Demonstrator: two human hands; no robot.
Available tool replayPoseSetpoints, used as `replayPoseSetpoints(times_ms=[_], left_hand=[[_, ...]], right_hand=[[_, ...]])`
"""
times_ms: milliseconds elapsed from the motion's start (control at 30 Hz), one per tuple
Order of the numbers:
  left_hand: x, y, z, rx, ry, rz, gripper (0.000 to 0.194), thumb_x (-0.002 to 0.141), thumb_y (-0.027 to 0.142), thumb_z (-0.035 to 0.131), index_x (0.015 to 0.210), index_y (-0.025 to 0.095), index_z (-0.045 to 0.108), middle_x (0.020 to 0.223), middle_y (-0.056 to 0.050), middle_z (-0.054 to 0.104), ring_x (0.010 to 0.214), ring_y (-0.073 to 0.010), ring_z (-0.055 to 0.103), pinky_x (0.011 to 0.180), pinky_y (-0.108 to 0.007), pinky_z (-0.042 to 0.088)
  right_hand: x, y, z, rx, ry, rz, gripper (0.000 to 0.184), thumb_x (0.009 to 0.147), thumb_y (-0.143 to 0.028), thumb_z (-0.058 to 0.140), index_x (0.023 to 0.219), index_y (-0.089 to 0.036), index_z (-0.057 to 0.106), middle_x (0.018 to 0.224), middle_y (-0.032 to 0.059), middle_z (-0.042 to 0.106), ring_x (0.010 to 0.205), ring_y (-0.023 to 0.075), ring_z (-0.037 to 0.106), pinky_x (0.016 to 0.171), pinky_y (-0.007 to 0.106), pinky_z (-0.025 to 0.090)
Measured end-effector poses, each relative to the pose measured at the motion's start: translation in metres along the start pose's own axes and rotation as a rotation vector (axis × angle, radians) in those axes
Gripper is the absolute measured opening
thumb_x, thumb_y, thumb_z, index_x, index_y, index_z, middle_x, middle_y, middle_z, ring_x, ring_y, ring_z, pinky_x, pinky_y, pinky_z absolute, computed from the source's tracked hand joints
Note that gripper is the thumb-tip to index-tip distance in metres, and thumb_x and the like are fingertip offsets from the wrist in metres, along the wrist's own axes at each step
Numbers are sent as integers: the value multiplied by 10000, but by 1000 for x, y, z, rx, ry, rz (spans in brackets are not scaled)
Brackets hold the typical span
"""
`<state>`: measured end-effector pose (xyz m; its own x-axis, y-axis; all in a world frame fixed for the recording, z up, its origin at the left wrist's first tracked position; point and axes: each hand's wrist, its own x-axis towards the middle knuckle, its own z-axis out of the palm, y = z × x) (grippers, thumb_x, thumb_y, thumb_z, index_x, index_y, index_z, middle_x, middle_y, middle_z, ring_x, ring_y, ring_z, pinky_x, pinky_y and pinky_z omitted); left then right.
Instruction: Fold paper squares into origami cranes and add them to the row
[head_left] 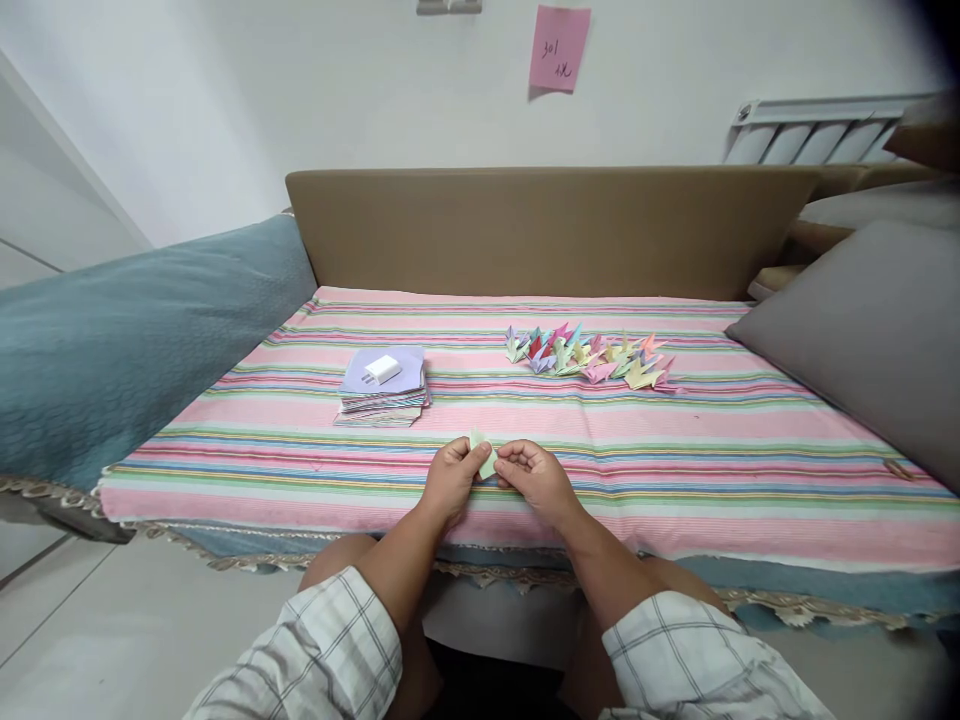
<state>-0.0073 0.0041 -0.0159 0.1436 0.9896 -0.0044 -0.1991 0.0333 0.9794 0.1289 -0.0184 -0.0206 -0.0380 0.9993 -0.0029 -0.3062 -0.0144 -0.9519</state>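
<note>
Paper stack (409, 364) left, white charger (385, 369) on top. Left hand (448, 478): fingers pinching green paper (487, 466) near sofa's (750, 455) front edge. Uneven pressure could skew a crease or tear it. Paper's small, pale, looks folded. Right hand (540, 478): fingers curled beside it, can't tell if gripping. Paper cranes (600, 371) toward back edge.

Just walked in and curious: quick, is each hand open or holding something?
Left hand: closed, pinching the green paper.
Right hand: fingers curled at the paper's edge; whether it grips cannot be told.
</note>
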Motion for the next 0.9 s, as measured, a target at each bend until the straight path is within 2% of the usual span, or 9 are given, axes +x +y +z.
replayPoseSetpoints(times_ms=[100,233,333,567,700,800,900], left_hand=[[-1,2,1,-38,21,-18,379,647,432,731,583,142,496,508,66,429,475,-40,370,464,-166,302],[-6,11,7,-144,-21,-142,387,588,448,770,702,152,548,588,57,497,506,-59,471,475,-175,407],[-8,15,10,-196,3,-162,429,539,436,802,615,151,491,527,75,451,478,-46,460,474,-169,435],[-6,10,11,-204,75,-116,439,529,436,808,611,149,486,554,76,476,492,-33,474,508,-159,468],[-6,6,11,-187,102,-100,432,531,449,801,625,151,502,585,70,504,516,-41,495,516,-165,471],[-6,4,12,-186,98,-81,423,528,443,803,621,149,513,606,62,529,559,-57,522,552,-180,486],[-6,3,11,-165,74,-66,400,543,432,800,622,146,532,605,57,546,570,-62,526,572,-185,484]], right_hand=[[-1,-1,2,-31,11,-37,314,580,-382,787,762,-180,629,615,-39,586,567,95,563,568,248,497],[0,-3,1,-56,68,-56,325,589,-415,771,763,-182,626,622,-31,597,535,98,559,555,257,488],[0,-1,0,-84,93,-107,312,613,-417,755,786,-189,629,658,-18,610,557,111,565,569,268,490],[-6,-1,-1,-449,178,-447,147,728,-342,674,843,-252,686,843,42,633,705,167,579,652,307,495],[-8,-3,0,-567,195,-581,109,754,-322,645,835,-277,702,816,50,617,708,185,560,682,334,487],[-9,-2,2,-597,156,-587,80,764,-305,627,791,-266,691,799,49,626,727,189,564,716,339,477],[-8,1,4,-507,156,-485,119,739,-304,651,844,-252,669,794,31,638,676,164,566,676,311,478]])
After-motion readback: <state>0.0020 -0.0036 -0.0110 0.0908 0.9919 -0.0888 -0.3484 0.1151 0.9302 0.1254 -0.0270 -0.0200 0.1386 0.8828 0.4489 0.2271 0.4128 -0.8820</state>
